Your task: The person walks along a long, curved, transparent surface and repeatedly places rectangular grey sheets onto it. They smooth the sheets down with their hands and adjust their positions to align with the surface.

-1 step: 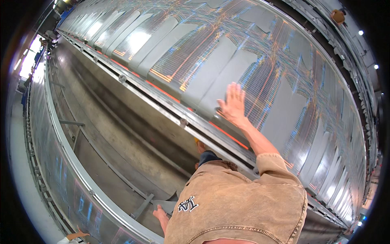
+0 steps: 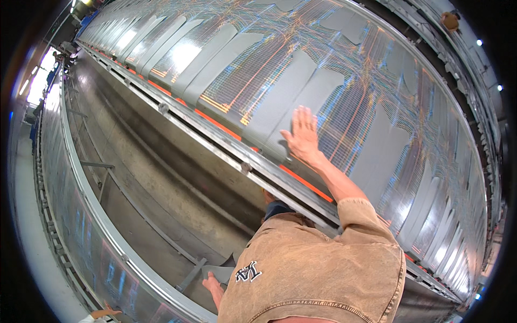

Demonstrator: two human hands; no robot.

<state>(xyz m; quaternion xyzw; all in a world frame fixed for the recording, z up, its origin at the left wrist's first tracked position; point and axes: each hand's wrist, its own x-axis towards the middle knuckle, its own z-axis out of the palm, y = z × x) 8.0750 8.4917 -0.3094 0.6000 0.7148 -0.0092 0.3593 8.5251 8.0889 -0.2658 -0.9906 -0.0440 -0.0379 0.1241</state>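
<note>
My right hand (image 2: 304,137) rests flat on a smooth grey sheet piece (image 2: 280,99), or just over it; contact is hard to tell. Its fingers are stretched out and hold nothing. This piece lies near the front edge of a long metal table (image 2: 237,159) among several similar grey pieces, with fine coloured lines between them. Low beside my body, my left hand (image 2: 212,283) is closed on the edge of a limp grey sheet piece (image 2: 219,273). My sleeve and torso partly hide that piece.
A second long table (image 2: 81,177) with a metal rim curves along the left. Between the tables runs a concrete floor (image 2: 145,156). Another person's hand (image 2: 106,311) reaches over the left table at the bottom. A person (image 2: 450,20) stands beyond the far rail.
My right hand has shifted slightly left over the grey piece. My left hand keeps its hold, almost unmoved.
</note>
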